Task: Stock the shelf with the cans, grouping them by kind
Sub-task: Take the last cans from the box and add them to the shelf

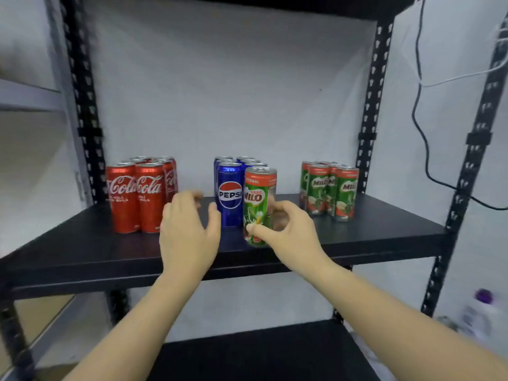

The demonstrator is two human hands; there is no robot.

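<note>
Black board makes up the shelf (pixel 371 229), carried on perforated black metal posts (pixel 371 105) against a pale grey wall (pixel 233 92). Both bare forearms reach up from the lower edge of the view toward its front half.

The right hand (pixel 288 232) is turned with the thumb low and to the left; its thumb and curled fingers (pixel 277 207) pinch the lower body of a Milo can (pixel 258 196). That can stands upright at the front of the shelf, just right of the front Pepsi can (pixel 230 193) and touching or nearly touching it; I cannot tell whether its base rests fully on the board.

The left hand (pixel 187 232) hovers palm down over the shelf between the red group and the blue group. Its fingers (pixel 189 196) are loosely bent and hold nothing, with the thumb spread toward the Pepsi can.

Three groups stand on the shelf. The Coca-Cola cans (pixel 137 193) are clustered at the left, the Pepsi cans (pixel 242 163) sit in the middle in rows running back, and the other Milo cans (pixel 330 188) are gathered at the right, well apart from the one being held.

A second black shelf (pixel 261 358) lies below. A black cable (pixel 423 138) hangs down the wall at the right, beside a white one. Lower right, a blurred purple-topped object (pixel 482 296) is too unclear to identify.
</note>
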